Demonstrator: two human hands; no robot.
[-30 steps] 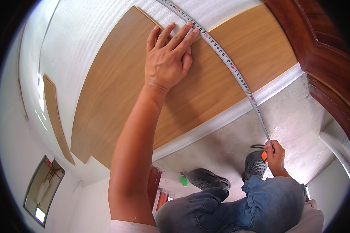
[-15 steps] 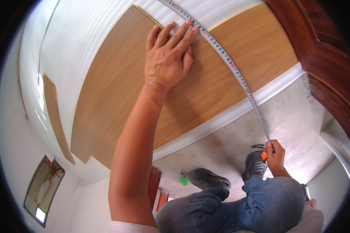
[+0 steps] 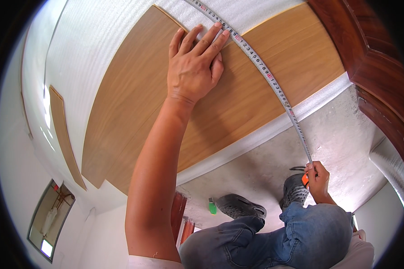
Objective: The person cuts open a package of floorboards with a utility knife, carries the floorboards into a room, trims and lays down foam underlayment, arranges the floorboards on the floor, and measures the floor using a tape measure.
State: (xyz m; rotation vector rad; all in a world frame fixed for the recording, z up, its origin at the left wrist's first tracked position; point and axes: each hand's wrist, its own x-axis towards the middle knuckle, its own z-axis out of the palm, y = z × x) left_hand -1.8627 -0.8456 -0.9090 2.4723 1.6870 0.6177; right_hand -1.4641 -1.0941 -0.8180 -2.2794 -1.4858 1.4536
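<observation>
A tape measure's pale metal blade (image 3: pixel 265 71) runs from the far edge of the view across the wood-coloured floor planks (image 3: pixel 238 94) toward me. My right hand (image 3: pixel 319 181), low on the right near my shoe, is closed around its orange case (image 3: pixel 305 180). My left hand (image 3: pixel 193 74) lies on the planks with fingers stretched forward and slightly apart. Its index and middle fingertips are at the near-left edge of the blade; the little finger lies beside the planks' stepped far edge. The blade's far end is outside the view.
White foam underlay (image 3: pixel 98 54) spreads beyond the planks and shows along their near edge. A narrow plank strip (image 3: pixel 63 130) lies at left. Dark red-brown woodwork (image 3: pixel 377 58) stands at right. A small green object (image 3: pixel 212 206) lies on the concrete (image 3: pixel 256 175) beside my dark shoes (image 3: pixel 240 207).
The blade has shifted very slightly to the right near my left fingertips. Both hands stay in nearly the same places.
</observation>
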